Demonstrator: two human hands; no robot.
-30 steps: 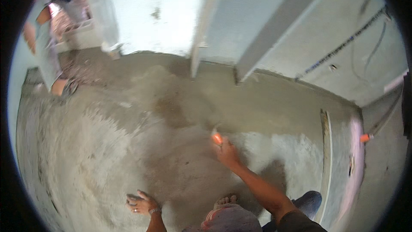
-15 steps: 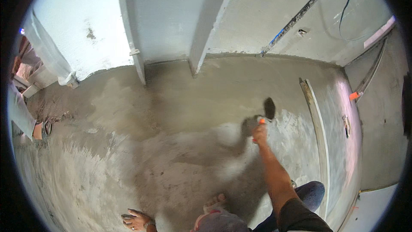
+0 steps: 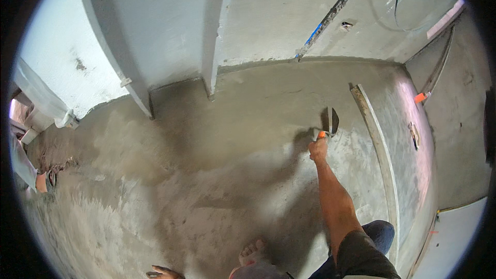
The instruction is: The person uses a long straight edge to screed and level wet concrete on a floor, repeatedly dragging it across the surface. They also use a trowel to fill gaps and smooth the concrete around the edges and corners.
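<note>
My right hand (image 3: 319, 149) is closed around the orange handle of a trowel (image 3: 335, 121). The trowel's dark blade is tipped on edge, with its shadow beside it; whether it touches the floor I cannot tell. Below it spreads the cement floor (image 3: 222, 129), smooth and darker toward the wall, rougher and paler nearer me. At the bottom edge my left hand (image 3: 163, 272) is partly cut off, its fingers stretched out by the floor. My bare foot (image 3: 251, 252) and bent knee show between the arms.
A long straight board (image 3: 380, 150) lies on the floor to the right. Past it are a flat hand tool (image 3: 414, 135) and an orange-ended item (image 3: 422, 97). Two upright posts (image 3: 211, 72) meet the floor by the far wall. At far left is another person's foot (image 3: 42, 182).
My right hand and the trowel have shifted slightly right and up, and the blade has turned more on edge. The view has moved, leaving less of my left hand in sight.
</note>
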